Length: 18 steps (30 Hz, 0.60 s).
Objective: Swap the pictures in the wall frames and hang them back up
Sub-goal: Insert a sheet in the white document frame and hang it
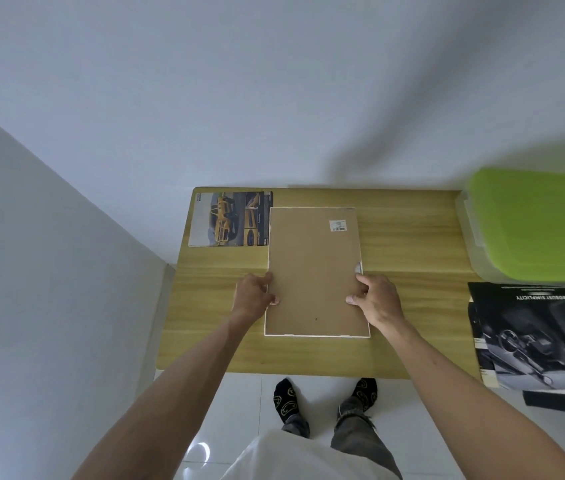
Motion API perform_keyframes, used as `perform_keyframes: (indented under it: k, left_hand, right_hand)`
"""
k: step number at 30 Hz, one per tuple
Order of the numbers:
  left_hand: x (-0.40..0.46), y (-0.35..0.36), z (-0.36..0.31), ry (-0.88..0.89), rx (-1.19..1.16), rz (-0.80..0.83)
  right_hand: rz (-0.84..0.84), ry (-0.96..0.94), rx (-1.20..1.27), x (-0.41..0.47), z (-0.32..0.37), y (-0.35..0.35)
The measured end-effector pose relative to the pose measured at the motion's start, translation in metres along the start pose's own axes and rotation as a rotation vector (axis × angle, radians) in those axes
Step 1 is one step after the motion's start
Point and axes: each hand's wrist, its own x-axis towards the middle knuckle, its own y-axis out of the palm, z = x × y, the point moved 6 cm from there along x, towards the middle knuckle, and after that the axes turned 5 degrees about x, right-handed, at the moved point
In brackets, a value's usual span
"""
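1. White picture frame point(314, 271) is lying face down at centre of the wooden table point(409, 244), brown backing board up, long side running away from the person.
2. Left hand point(255, 294) is gripping the frame's left edge in its lower half, thumb curling onto the backing board, fingers wrapping the rim.
3. Right hand point(376, 299) is gripping the right edge opposite, thumb lying on the board, fingers curling at the rim.
4. Both forearms are reaching in from the bottom of the picture, bare, converging on the frame; frame is sitting between the two hands.
5. Small white barcode sticker point(338, 225) is sitting at the board's upper right; print too small to read.
6. Yellow-car picture point(229, 219) is lying flat at the table's upper left, its right edge tucked under the frame; text unreadable.
7. Dark picture point(537, 334) at right edge is showing "ROBUST SIMPLICITY" upside down.
8. Green-lidded plastic box point(537, 223) is sitting above it, right of the table.
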Motion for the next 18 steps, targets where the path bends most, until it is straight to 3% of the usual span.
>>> perform_keyframes:
  k: [3, 7, 11, 15, 18]
  left_hand:
    - [0.003, -0.002, 0.000, 0.005, 0.110, 0.006]
    - [0.004, -0.006, -0.022, 0.178, 0.518, 0.010]
    - [0.019, -0.006, -0.039, 0.271, 0.727, 0.076]
    - [0.042, -0.002, -0.042, 0.295, 0.871, 0.245]
    - [0.050, 0.001, -0.043, 0.320, 0.917, 0.276]
  right_hand:
    - [0.033, -0.026, -0.137, 0.000, 0.007, -0.001]
    - [0.029, -0.027, -0.419, 0.000, 0.023, -0.007]
    - [-0.007, -0.123, -0.640, 0.003, 0.041, -0.008]
    - [0.213, -0.235, -0.746, 0.017, 0.041, 0.000]
    - [0.366, -0.263, -0.773, 0.028, 0.037, 0.002]
